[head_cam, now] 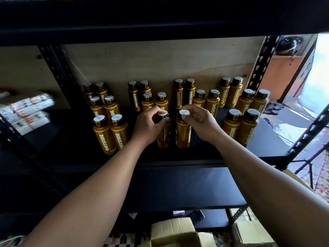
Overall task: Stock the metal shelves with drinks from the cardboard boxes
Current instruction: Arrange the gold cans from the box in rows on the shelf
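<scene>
From my end, the metal shelf (71,139) has bare room at its front edge, with open gaps either side of the two bottles being handled. A front pair of bottles (110,132) stands to the left and another pair (240,129) to the right. The upper shelf (160,24) hangs low over everything. My left hand (149,124) has its fingers (151,110) curled round the neck of the left bottle (163,139), thumb on the near side. My right hand (201,122) pinches the cap of the right bottle (182,136) with bent fingers. Both bottles stand upright, just beside each other; shadow hides whether they touch. Cardboard boxes (172,230) sit below.
</scene>
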